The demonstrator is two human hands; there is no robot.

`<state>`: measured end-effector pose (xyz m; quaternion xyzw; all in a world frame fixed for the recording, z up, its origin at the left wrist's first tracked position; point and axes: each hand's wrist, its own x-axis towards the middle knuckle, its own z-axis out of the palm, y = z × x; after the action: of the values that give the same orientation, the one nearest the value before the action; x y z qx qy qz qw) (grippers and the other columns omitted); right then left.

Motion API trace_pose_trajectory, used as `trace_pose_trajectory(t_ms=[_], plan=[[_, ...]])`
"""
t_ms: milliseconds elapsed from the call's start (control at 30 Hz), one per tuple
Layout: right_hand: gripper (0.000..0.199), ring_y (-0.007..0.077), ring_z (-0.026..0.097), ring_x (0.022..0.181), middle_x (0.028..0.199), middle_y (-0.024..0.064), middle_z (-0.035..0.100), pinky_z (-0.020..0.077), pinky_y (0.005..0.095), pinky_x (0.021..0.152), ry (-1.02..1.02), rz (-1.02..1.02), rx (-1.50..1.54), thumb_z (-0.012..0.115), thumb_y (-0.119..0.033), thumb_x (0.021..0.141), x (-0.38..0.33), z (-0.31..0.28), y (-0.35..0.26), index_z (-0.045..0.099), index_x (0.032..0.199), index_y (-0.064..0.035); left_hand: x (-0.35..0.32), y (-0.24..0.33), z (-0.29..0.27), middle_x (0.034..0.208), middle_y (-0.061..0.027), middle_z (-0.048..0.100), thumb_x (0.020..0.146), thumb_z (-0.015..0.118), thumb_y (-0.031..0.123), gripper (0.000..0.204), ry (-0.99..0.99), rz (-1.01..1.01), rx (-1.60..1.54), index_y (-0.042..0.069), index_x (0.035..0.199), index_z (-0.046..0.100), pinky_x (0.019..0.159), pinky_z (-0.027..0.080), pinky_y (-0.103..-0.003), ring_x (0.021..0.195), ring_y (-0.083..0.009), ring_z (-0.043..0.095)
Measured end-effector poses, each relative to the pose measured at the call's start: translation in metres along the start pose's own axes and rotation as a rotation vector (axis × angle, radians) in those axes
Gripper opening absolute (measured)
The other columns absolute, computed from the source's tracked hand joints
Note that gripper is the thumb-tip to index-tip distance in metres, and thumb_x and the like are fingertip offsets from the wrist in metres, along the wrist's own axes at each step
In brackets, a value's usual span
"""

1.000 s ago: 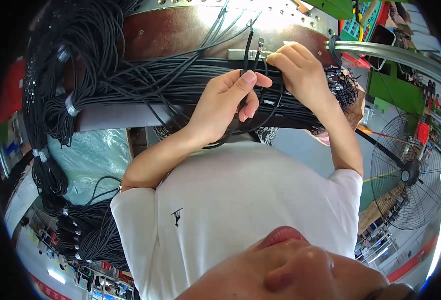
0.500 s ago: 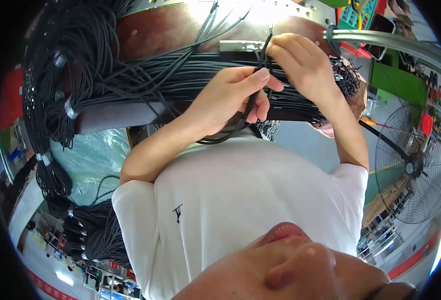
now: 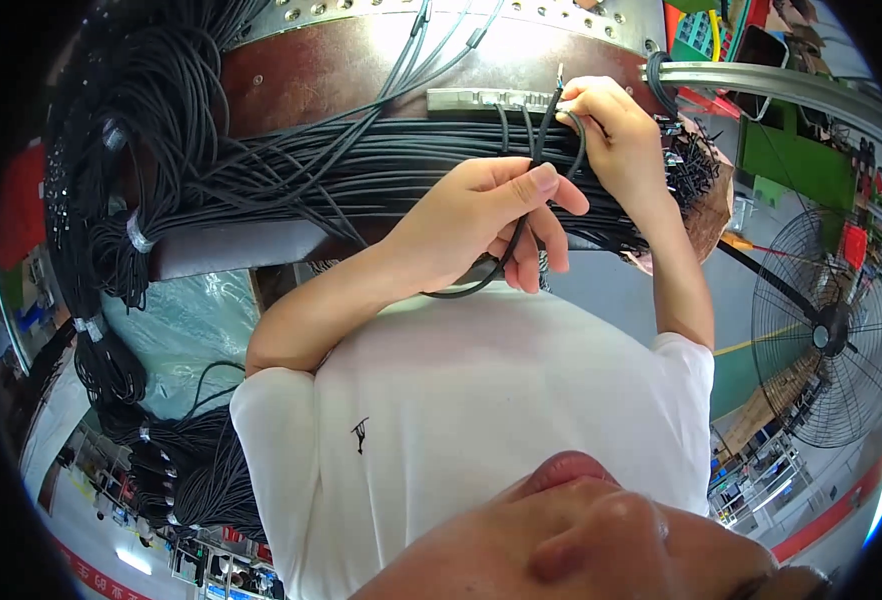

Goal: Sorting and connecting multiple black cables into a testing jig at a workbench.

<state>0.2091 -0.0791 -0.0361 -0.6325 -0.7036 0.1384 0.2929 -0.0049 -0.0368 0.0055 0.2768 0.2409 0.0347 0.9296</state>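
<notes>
The left hand has its grip clenched around a thin black cable, thumb pressed along the top and fingers curled beneath, so that the slack hangs in a loop below the palm. The right hand pinches the same cable near its stripped end, finger and thumb closed on it just in front of the grey metal strip fixed to the brown bench. The cable therefore runs between the two hands, above the wide layer of black cables lying flat across the bench. Judging by this pose, the step is to lay the end into place at the strip, and it would go best with the left hand keeping a light, even tension so the loop does not kink, while the right guides the tip straight and keeps it clear of its neighbours. As for counts: two hands, one cable held, one metal strip, and one large floor fan standing to the right. Roughly three or four loose cables climb over the top rim of the bench. The cables in the flat layer, and those in the tied bundles hanging down the left side, are far too many and too tightly packed to count.
</notes>
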Motion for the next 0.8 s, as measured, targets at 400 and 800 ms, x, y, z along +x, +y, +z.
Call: trace_pose_trajectory(t_ms=[400, 800], plan=[[0.022, 0.0251, 0.065, 0.086, 0.093, 0.0065, 0.067, 0.051, 0.0344, 0.075, 0.309, -0.256, -0.193, 0.069, -0.002, 0.077, 0.007, -0.003, -0.009, 0.062, 0.097, -0.0087, 0.016, 0.025, 0.015, 0.074, -0.0146, 0.068, 0.099, 0.046, 0.032, 0.038, -0.133, -0.25, 0.13, -0.002, 0.103, 0.062, 0.048, 0.049, -0.025, 0.046, -0.0172, 0.06], [0.019, 0.0251, 0.067, 0.085, 0.096, 0.0078, 0.068, 0.0534, 0.0315, 0.072, 0.159, -0.102, -0.158, 0.066, 0.001, 0.08, -0.021, 0.001, 0.017, 0.058, 0.096, -0.0048, -0.012, 0.092, -0.075, 0.095, -0.0082, 0.07, 0.099, 0.05, 0.031, 0.037, 0.391, 0.368, 0.892, 0.001, 0.118, 0.062, 0.072, 0.051, -0.019, 0.079, -0.0092, 0.065]])
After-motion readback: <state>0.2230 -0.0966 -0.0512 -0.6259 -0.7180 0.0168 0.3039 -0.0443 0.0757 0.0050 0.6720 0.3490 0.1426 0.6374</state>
